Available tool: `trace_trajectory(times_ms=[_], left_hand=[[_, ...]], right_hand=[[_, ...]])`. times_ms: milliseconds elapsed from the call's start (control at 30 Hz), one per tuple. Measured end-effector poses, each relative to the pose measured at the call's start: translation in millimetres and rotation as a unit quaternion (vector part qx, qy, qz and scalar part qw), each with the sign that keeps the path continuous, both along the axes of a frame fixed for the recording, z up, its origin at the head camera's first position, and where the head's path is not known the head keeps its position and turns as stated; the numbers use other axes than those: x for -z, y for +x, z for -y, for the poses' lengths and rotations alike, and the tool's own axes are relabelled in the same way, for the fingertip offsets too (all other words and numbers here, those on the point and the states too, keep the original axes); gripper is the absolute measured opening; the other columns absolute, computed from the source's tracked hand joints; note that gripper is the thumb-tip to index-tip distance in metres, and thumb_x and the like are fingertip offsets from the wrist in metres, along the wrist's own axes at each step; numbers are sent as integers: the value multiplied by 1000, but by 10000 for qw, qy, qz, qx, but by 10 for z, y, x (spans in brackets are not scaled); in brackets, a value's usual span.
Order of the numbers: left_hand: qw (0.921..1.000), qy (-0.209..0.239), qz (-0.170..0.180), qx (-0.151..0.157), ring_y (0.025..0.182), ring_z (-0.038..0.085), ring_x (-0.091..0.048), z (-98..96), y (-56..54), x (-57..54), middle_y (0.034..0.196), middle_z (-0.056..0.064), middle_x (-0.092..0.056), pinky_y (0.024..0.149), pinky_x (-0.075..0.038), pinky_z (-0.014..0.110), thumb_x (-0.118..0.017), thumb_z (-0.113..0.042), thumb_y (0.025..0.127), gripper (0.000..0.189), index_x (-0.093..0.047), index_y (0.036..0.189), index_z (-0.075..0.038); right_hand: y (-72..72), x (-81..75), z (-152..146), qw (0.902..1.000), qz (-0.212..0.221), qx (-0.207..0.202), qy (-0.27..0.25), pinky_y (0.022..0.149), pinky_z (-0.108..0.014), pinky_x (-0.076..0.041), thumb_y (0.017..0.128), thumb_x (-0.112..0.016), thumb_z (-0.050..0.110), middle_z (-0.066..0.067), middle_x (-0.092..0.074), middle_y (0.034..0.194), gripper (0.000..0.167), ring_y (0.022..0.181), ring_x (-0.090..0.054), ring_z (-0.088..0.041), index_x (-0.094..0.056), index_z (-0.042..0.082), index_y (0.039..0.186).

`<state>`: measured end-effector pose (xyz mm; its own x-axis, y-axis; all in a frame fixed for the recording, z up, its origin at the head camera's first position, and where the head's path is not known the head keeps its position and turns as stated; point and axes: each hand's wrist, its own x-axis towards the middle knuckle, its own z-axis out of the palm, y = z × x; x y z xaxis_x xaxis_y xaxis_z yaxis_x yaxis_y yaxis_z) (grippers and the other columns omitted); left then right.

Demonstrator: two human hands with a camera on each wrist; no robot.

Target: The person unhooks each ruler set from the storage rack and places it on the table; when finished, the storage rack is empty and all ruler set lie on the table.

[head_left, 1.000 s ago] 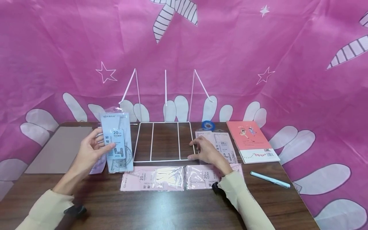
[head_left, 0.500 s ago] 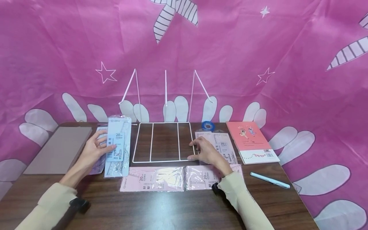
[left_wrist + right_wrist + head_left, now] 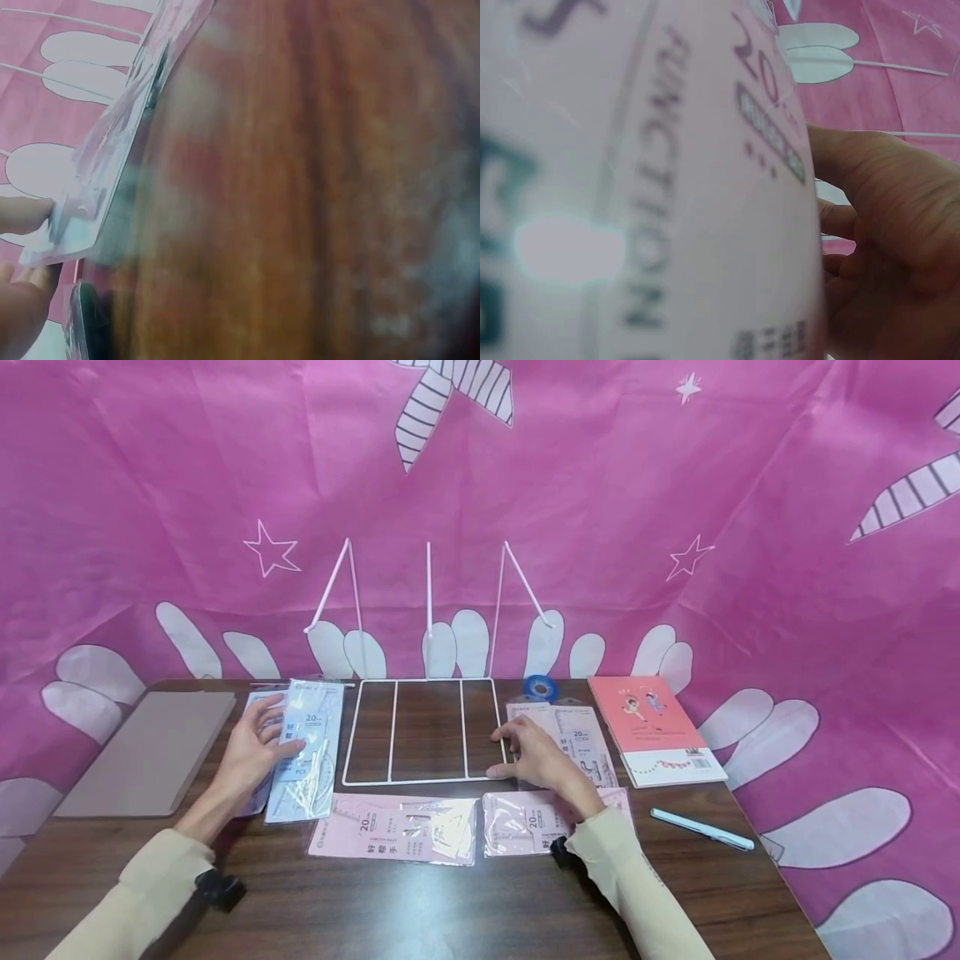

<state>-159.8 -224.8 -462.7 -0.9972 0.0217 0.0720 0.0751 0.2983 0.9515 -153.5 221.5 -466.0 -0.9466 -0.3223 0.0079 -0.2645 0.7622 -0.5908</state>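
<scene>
In the head view, my left hand [image 3: 251,747] pinches the left edge of a blue ruler set in a clear sleeve [image 3: 315,727], thumb on its front. The left wrist view shows that ruler set [image 3: 90,202] tilted between thumb and fingers, its low edge close to the table. A purple-blue packet lies partly hidden under the left hand. My right hand [image 3: 536,752] is bent loosely at the right side of a white wire rack [image 3: 465,735]; whether its fingertips touch the wire cannot be told. Pink ruler sets [image 3: 397,828] [image 3: 517,822] lie in front of the rack.
Pale ruler packs [image 3: 585,735] lie partly behind the right hand. Blue tape [image 3: 540,687], a red-and-white book [image 3: 652,727] and a light-blue pen [image 3: 701,828] are at right. A grey-brown notebook [image 3: 150,752] lies at left. The rack's uprights stand before a pink cloth.
My left hand has lowered the blue ruler set toward the table left of the rack, tilting it back flatter. The near left pink ruler set has shifted slightly. My right hand stays put.
</scene>
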Motion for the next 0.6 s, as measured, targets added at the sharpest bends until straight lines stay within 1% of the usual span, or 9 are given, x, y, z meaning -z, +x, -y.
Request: trace_trajectory(times_ms=[100,167,200,267,300,367,433,467,600], left_hand=[[9998,-196,43,25,135,38,-53,-15,-13,-11,154,30,-40,88,-49,8,-72,9,91,91,-18,164,-2],[9995,-319,69,52,139,47,-47,-25,-24,-16,155,33,-39,92,-50,10,-72,10,91,92,-17,164,-1],[9992,-379,80,68,140,49,-46,-29,-28,-17,155,34,-39,95,-51,13,-72,10,91,92,-16,164,0],[9989,-434,100,112,141,51,-44,-38,-36,-17,155,36,-38,104,-51,26,-71,11,91,92,-15,164,0],[9990,-424,103,138,142,52,-43,-44,-38,-19,155,37,-37,109,-49,34,-70,12,91,92,-14,164,1],[9990,-385,118,179,143,53,-41,-60,-37,-23,155,39,-35,114,-42,49,-69,13,91,92,-13,164,0],[9990,-382,105,187,144,55,-38,-73,-36,-15,155,41,-32,116,-36,58,-68,15,91,93,-11,164,1],[9990,-398,92,166,145,55,-37,-84,-36,-11,155,42,-32,116,-35,59,-67,16,91,93,-11,164,1],[9983,-576,-29,37,147,54,-35,-141,-24,-2,155,42,-32,119,-31,57,-66,19,89,94,-12,163,2]], right_hand=[[5,-7,-7,10000,4,20,2,81,-36,-49,78,-94,30,-4,-59,110,59,92,-55,-17,-70,10,127],[6,-6,-11,10000,23,37,12,81,-36,-49,78,-94,30,-4,-59,110,59,92,-55,-17,-70,10,128],[8,-7,-13,10000,33,44,11,81,-35,-49,78,-94,30,-4,-59,110,59,92,-55,-17,-69,10,128],[10,-5,-15,10000,44,60,13,81,-35,-49,78,-94,30,-3,-59,111,59,93,-55,-17,-70,11,128],[10,-4,-15,10000,41,61,19,81,-35,-49,78,-94,30,-3,-59,111,59,93,-55,-17,-69,11,128],[11,-5,-14,10000,24,50,25,81,-35,-49,78,-94,30,-3,-59,110,59,92,-55,-17,-70,11,128],[11,-7,-14,10000,8,34,18,81,-35,-49,78,-94,31,-4,-58,110,59,91,-55,-17,-70,11,128],[11,-9,-14,10000,3,28,19,80,-35,-49,78,-94,31,-4,-58,109,59,90,-55,-17,-70,10,128],[10,-17,-8,10000,33,55,26,80,-36,-49,78,-94,31,-4,-58,108,60,89,-54,-17,-70,11,128]])
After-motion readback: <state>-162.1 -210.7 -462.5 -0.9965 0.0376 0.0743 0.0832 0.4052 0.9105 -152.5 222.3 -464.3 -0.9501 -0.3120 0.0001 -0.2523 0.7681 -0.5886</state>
